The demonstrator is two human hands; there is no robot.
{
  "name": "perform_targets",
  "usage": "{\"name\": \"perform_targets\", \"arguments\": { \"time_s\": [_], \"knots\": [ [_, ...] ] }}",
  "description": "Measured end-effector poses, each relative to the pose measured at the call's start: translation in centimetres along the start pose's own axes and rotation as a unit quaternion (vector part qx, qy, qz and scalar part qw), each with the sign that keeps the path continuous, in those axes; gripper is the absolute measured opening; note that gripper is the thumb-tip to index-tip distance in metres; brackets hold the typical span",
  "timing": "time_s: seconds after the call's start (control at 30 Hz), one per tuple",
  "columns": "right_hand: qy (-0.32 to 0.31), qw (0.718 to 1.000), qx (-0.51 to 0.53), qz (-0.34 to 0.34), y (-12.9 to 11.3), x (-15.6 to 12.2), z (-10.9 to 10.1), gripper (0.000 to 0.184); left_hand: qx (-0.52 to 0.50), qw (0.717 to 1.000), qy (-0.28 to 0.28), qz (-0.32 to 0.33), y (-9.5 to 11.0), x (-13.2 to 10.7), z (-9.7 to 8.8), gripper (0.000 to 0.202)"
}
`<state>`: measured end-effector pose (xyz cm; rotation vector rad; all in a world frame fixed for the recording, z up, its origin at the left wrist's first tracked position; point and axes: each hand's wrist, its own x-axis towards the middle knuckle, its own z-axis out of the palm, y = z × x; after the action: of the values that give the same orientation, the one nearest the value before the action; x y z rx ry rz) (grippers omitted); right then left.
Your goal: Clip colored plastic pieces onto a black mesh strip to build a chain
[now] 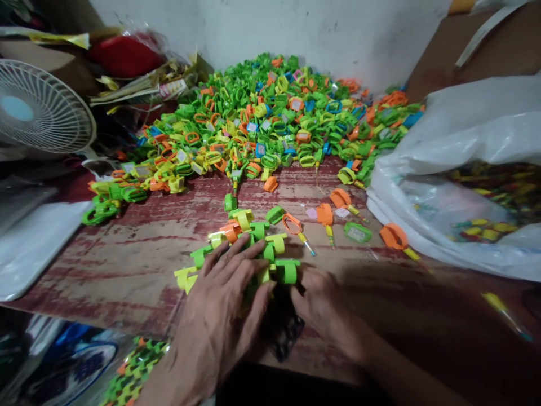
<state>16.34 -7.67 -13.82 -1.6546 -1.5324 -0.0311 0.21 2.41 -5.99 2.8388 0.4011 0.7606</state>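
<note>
Several toy watches with plastic bands, yellow, green and orange, stand in close rows on a black tray with holes (288, 337). My left hand (230, 285) lies over these rows, fingers stretched and a little apart, its thumb beside a yellow toy watch (265, 275). At the right end of the rows is a green toy watch (288, 272). The curled fingers of my right hand (323, 301) are closed at its side; their tips are partly hidden. Most of the tray is covered by the watches and my left hand.
A large heap of toy watches (253, 124) lies against the wall. Loose orange ones (393, 237) with tubes are on the worn red table (127, 254). A white sack (397, 186) of small colourful parts stands at right, a fan (42, 107) at left.
</note>
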Motion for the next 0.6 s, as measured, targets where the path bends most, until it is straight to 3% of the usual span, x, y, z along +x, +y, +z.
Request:
{"name": "perform_targets", "arguments": {
  "time_s": [0.2,0.37,0.5,0.6],
  "knots": [
    [-0.017,1.000,-0.014,-0.007,0.1,-0.8,1.2,0.021,0.015,1.000,-0.011,-0.005,0.5,0.7,-0.7,0.029],
    [0.032,0.999,-0.027,0.010,-1.2,-1.2,1.4,0.026,0.133,0.990,-0.010,0.038,0.4,1.7,0.2,0.048],
    [0.008,1.000,-0.028,0.005,-0.2,-0.8,-0.6,0.030,0.182,0.980,0.040,0.067,-0.6,1.7,2.5,0.049],
    [0.079,0.985,-0.154,0.015,2.9,0.0,-3.1,0.026,0.199,0.978,0.022,0.060,-0.8,1.5,3.2,0.050]
  ]
}}
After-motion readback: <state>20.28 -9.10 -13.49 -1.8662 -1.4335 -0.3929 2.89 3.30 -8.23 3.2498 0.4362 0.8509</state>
